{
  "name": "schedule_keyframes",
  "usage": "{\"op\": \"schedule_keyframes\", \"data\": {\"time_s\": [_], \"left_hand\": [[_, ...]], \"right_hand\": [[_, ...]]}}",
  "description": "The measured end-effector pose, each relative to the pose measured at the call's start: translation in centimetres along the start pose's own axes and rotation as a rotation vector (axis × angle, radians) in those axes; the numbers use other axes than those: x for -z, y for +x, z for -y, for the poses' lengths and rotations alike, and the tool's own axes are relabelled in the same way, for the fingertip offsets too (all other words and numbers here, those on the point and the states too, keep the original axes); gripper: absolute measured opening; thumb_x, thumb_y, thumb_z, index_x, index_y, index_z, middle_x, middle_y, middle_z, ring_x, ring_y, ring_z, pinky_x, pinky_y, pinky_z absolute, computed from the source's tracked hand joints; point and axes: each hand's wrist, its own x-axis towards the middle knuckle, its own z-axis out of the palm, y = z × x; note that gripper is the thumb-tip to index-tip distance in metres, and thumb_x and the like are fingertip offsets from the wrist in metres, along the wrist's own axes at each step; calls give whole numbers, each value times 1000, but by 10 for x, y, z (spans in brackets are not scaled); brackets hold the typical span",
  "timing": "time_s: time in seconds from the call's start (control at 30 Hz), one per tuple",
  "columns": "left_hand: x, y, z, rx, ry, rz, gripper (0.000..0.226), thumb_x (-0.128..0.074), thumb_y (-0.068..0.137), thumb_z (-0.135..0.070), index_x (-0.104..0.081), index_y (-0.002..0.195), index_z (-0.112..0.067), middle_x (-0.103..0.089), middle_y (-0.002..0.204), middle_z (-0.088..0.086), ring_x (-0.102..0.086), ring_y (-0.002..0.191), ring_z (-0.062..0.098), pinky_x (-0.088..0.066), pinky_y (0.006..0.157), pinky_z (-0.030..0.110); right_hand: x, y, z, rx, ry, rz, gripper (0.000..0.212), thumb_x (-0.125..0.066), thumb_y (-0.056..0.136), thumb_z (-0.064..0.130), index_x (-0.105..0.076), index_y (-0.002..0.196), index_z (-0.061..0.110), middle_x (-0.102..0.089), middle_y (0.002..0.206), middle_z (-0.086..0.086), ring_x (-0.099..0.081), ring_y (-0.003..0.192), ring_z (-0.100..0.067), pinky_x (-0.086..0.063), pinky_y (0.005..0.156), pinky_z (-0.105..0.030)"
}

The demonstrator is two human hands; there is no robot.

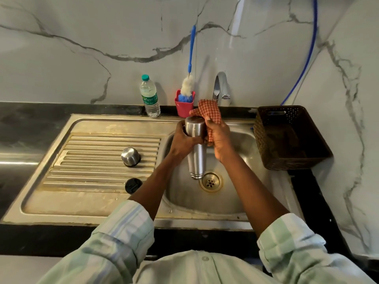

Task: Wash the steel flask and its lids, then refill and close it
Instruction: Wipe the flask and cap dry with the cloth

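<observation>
The steel flask (196,158) hangs upside down over the sink bowl (242,193), its mouth just above the drain (211,182). My left hand (182,139) grips its upper body. My right hand (219,140) holds an orange checked cloth (210,110) against the flask's base and side. On the ribbed drainboard (92,158) stands the steel cup lid (130,157), and the black inner lid (133,185) lies nearer to me.
A plastic water bottle (149,96) and a red holder (184,107) with a blue-handled bottle brush (187,87) stand at the back. The tap (221,89) rises behind the cloth. A brown perforated basket (289,138) sits to the right of the sink.
</observation>
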Motion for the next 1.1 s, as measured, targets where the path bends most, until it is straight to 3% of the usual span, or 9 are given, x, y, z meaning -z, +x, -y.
{"op": "schedule_keyframes", "data": {"time_s": [0.07, 0.17, 0.47, 0.6, 0.7, 0.8, 0.9, 1.0, 1.1], "left_hand": [[-2, -2, 1, 18, -128, 37, 87, -84, 59, -4, -44, 136, -12, -66, 115, 6, -66, 102, 23, -57, 81, 32], [-4, -7, -2, 52, -303, 45, 89, -82, 55, -15, -47, 136, -12, -67, 113, 8, -66, 102, 25, -57, 80, 37], [-5, -14, -6, 215, -709, -232, 92, -79, 54, -43, -52, 134, -6, -66, 105, 17, -66, 92, 32, -60, 77, 44], [6, -10, -12, 216, -827, -307, 66, -71, 77, -57, -58, 123, -11, -66, 92, 14, -69, 77, 27, -60, 73, 42], [10, -4, -26, 195, -799, -305, 51, -60, 89, -59, -61, 118, -16, -69, 87, 11, -69, 76, 25, -59, 75, 40], [10, 2, -32, 200, -636, -327, 45, -65, 87, -58, -64, 106, -17, -72, 92, 12, -70, 86, 29, -60, 81, 43], [2, 1, -37, 238, -333, -445, 44, -52, 97, -58, -66, 93, -17, -70, 85, 2, -69, 80, 19, -52, 65, 28], [-4, 1, -41, 303, -268, -347, 57, -39, 100, -61, -63, 113, -12, -68, 88, 1, -65, 79, 14, -49, 63, 26], [-8, -3, -46, 363, -223, -180, 73, -70, 80, -63, -54, 130, -12, -72, 106, 8, -72, 90, 23, -59, 79, 36]], "right_hand": [[-5, 4, 1, -30, -39, 0, 33, -67, 89, 33, -65, 115, 13, -73, 107, -7, -69, 94, -23, -55, 66, -31], [3, 10, 7, -143, -39, 50, 33, -66, 88, 32, -66, 114, 10, -73, 103, -8, -67, 99, -26, -54, 87, -39], [31, 1, -8, -447, 9, 272, 44, -63, 88, 25, -60, 127, 4, -71, 100, -11, -67, 88, -25, -52, 85, -35], [38, -10, -22, -551, 9, 349, 47, -64, 86, 28, -60, 128, 6, -65, 112, -19, -67, 90, -31, -53, 85, -40], [35, -20, -33, -592, 168, 446, 60, -62, 87, 36, -53, 134, -1, -62, 116, -29, -65, 98, -43, -55, 90, -50], [22, -10, -21, -531, 153, 436, 70, -66, 87, 50, -53, 137, 3, -64, 119, -21, -64, 104, -37, -52, 95, -48], [10, 3, -3, -486, 53, 390, 70, -69, 83, 54, -58, 131, 4, -66, 116, -18, -65, 100, -32, -50, 98, -46], [1, 13, 5, -419, 20, 317, 52, -66, 86, 55, -67, 112, 10, -70, 101, -14, -67, 86, -29, -54, 88, -42], [-5, 19, 6, -352, -3, 256, 61, -73, 75, 60, -70, 114, 12, -74, 101, -13, -68, 91, -31, -55, 87, -42]]}}
